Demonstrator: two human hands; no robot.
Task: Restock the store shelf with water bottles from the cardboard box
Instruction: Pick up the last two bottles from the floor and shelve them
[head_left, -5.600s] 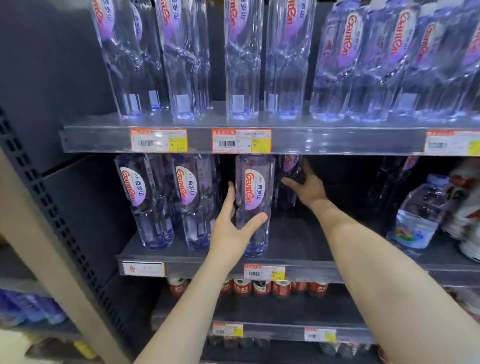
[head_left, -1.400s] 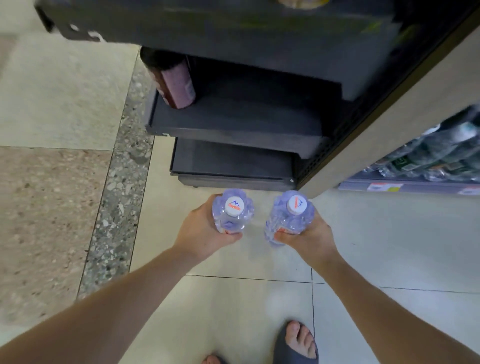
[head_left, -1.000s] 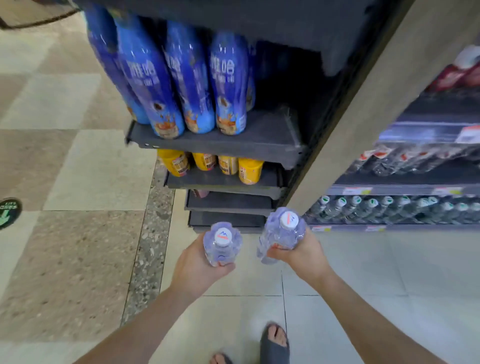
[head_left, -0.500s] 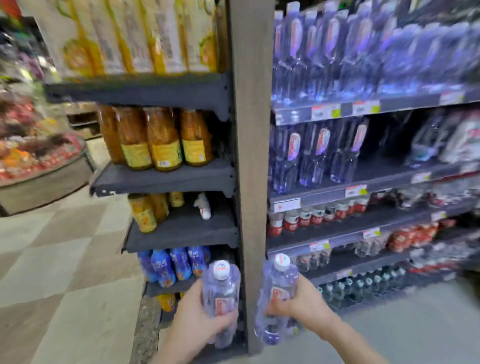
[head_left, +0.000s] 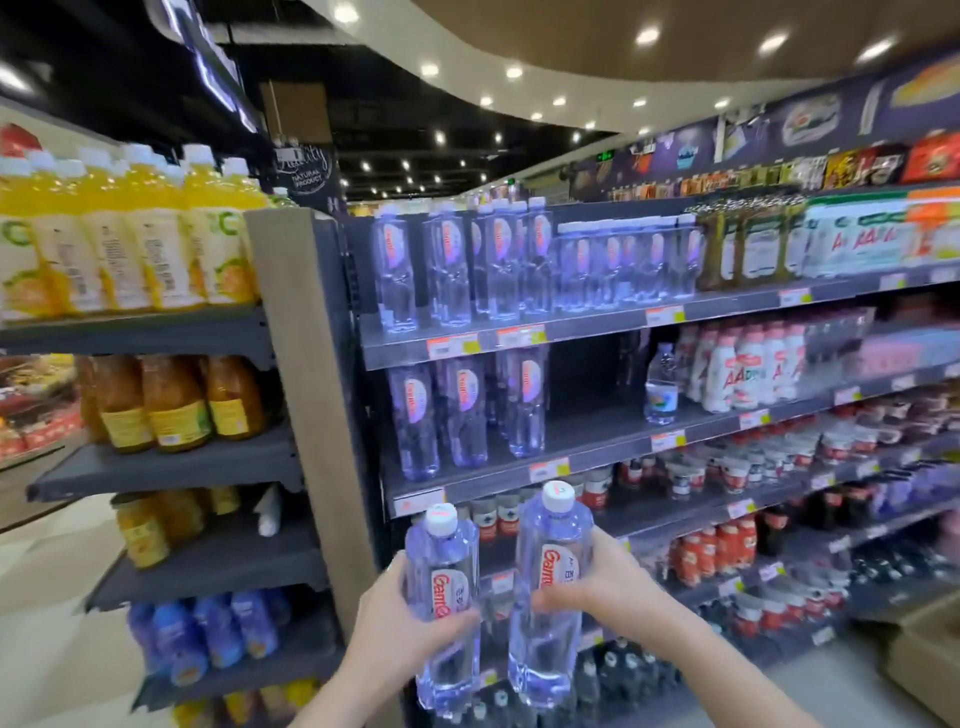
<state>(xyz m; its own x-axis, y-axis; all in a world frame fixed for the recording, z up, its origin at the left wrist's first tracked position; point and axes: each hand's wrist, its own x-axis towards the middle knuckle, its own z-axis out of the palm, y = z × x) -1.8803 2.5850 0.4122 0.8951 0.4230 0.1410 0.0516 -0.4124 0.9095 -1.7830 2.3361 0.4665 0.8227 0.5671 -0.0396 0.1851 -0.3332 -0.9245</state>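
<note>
Clear plastic water bottles with white caps are in both hands, one in each. The left hand (head_left: 402, 621) is wrapped around the left bottle (head_left: 443, 608), and the right hand (head_left: 597, 584) is wrapped around the right bottle (head_left: 550, 597). Both bottles stand up straight, close side by side, held in the air in front of the lower shelves. Higher up, the second shelf (head_left: 597, 439) holds three rows of the same bottles (head_left: 465, 410) at its left end, with bare dark space just to their right. A corner of a cardboard box (head_left: 930, 654) shows low on the right.
</note>
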